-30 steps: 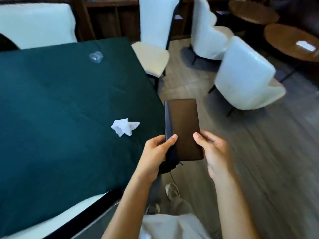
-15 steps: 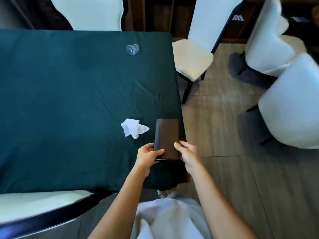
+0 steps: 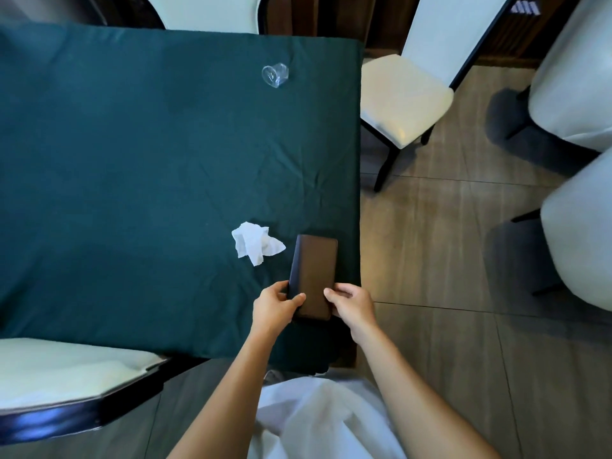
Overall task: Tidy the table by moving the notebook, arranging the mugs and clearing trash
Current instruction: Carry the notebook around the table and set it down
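My counter wears a matt, creased dark green cloth (image 3: pixel 132 167); on it lie a smooth brown leather-look notebook (image 3: pixel 314 273), crumpled white tissue paper (image 3: pixel 253 245) and a clear glossy plastic cup (image 3: pixel 275 74).

I seem to be looking into a restaurant or café dining room. A dark green cloth covers the square surface (image 3: pixel 132 144), ringed by cream-cushioned, dark-framed dining chairs (image 3: pixel 402 97). Rounded white upholstered armchairs (image 3: pixel 579 226) stand nearby on the grey wood-look tiled floor (image 3: pixel 447 260), with dark wooden panelling (image 3: pixel 331 14) behind.

notebook (image 3: pixel 313 276): brown, closed, table corner | tissue (image 3: pixel 255 245): white, crumpled, beside
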A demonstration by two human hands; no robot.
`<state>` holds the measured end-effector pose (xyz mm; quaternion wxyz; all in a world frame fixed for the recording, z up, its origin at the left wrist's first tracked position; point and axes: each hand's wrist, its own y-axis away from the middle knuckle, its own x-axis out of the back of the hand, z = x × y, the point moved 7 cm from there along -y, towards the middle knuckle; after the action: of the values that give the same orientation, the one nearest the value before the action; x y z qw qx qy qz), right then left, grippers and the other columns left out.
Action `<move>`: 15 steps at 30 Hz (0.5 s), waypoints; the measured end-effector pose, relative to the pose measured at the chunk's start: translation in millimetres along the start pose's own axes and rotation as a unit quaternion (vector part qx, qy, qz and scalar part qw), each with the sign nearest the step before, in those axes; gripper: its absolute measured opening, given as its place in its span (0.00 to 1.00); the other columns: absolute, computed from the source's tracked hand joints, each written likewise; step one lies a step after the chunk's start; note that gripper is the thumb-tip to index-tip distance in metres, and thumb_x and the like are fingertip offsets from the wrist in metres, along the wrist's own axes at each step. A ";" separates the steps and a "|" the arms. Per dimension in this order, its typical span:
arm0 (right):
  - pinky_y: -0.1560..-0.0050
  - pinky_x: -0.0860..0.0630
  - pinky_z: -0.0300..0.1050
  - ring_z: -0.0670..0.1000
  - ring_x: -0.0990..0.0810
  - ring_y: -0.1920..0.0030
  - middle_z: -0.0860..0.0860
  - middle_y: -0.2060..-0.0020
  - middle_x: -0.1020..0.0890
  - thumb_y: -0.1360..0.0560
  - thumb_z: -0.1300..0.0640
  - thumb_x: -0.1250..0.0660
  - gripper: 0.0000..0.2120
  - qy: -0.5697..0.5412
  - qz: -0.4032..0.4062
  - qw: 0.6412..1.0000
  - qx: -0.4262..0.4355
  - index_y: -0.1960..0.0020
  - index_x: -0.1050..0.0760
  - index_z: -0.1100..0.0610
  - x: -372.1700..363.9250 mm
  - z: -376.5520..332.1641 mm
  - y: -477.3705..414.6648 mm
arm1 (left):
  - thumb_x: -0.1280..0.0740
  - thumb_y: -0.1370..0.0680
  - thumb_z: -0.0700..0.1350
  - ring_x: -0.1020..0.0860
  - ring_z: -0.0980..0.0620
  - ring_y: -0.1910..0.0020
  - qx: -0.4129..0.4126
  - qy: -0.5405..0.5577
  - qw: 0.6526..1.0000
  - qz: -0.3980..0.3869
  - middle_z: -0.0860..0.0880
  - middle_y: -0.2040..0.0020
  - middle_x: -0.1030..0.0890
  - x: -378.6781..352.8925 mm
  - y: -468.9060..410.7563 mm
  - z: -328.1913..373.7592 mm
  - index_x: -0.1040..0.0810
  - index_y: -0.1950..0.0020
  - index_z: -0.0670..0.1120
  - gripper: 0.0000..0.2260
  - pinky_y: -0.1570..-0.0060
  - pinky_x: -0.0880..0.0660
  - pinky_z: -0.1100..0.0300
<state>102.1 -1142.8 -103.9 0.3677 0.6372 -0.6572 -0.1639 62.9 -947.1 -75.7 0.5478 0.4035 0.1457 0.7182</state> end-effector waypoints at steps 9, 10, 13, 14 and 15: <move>0.41 0.20 0.48 0.52 0.18 0.43 0.50 0.43 0.15 0.25 0.47 0.26 0.19 0.252 0.036 0.962 0.099 0.37 0.20 0.52 6.4 -26.5 3.6 | 0.29 0.25 0.59 0.18 0.46 0.50 -0.051 -0.267 0.961 0.050 0.51 0.52 0.16 5.2 4.4 18.4 0.17 0.52 0.48 0.14 0.56 0.23 0.55; 0.41 0.21 0.48 0.52 0.19 0.41 0.50 0.40 0.17 0.25 0.48 0.26 0.20 0.265 0.034 0.958 0.106 0.35 0.22 0.51 4.6 -30.6 4.3 | 0.30 0.25 0.59 0.18 0.45 0.49 -0.056 -0.285 0.955 0.049 0.50 0.49 0.16 6.0 4.4 20.4 0.17 0.50 0.47 0.16 0.56 0.24 0.55; 0.34 0.27 0.49 0.56 0.25 0.33 0.54 0.32 0.25 0.26 0.51 0.26 0.30 0.301 0.031 0.941 0.151 0.27 0.32 0.52 -3.6 -52.8 4.5 | 0.32 0.23 0.58 0.20 0.42 0.46 -0.082 -0.341 0.936 0.041 0.48 0.46 0.19 9.5 3.4 33.8 0.20 0.47 0.45 0.16 0.57 0.30 0.55; 0.31 0.30 0.50 0.58 0.28 0.30 0.56 0.30 0.28 0.26 0.52 0.27 0.34 0.324 0.031 0.931 0.169 0.24 0.35 0.53 -7.2 -64.2 3.5 | 0.33 0.22 0.57 0.20 0.41 0.46 -0.091 -0.355 0.930 0.039 0.47 0.46 0.20 13.1 3.3 40.3 0.22 0.49 0.45 0.15 0.57 0.31 0.55; 0.29 0.32 0.52 0.60 0.31 0.28 0.58 0.27 0.31 0.27 0.52 0.27 0.38 0.359 0.033 0.915 0.182 0.21 0.39 0.54 -11.5 -77.2 2.0 | 0.34 0.22 0.56 0.20 0.40 0.47 -0.105 -0.367 0.923 0.039 0.46 0.46 0.20 18.8 2.4 48.3 0.24 0.51 0.44 0.14 0.57 0.30 0.54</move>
<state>153.1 -1112.0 -53.5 0.4616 0.6869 -0.5204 0.2104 95.6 -942.2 -35.7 0.5738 0.5846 -0.1576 0.5516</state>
